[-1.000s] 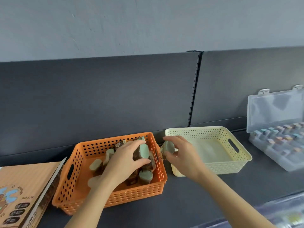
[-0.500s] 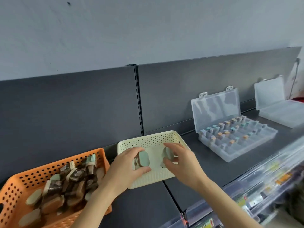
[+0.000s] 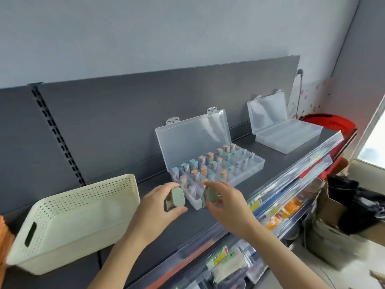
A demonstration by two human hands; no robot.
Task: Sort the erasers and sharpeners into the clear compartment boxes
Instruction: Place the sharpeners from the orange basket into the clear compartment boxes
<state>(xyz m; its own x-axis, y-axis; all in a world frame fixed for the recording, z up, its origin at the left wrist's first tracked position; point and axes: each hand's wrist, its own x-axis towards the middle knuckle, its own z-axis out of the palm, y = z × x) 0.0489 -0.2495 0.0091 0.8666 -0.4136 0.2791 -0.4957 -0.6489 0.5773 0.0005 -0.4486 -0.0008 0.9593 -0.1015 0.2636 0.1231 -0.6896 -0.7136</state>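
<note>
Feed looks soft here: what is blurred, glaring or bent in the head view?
Head view: motion blur smears the cream perforated plastic basket and the greyish block in the right hand; the grey-green rounded block in the left hand and the clear plastic compartment box read sharper; the wide lens bows the dark back panel; soft light, little glare.

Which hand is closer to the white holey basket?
Left. The left hand, holding a green piece, is just right of the basket; the right hand, holding the other piece, is farther right, at the clear box.
</note>
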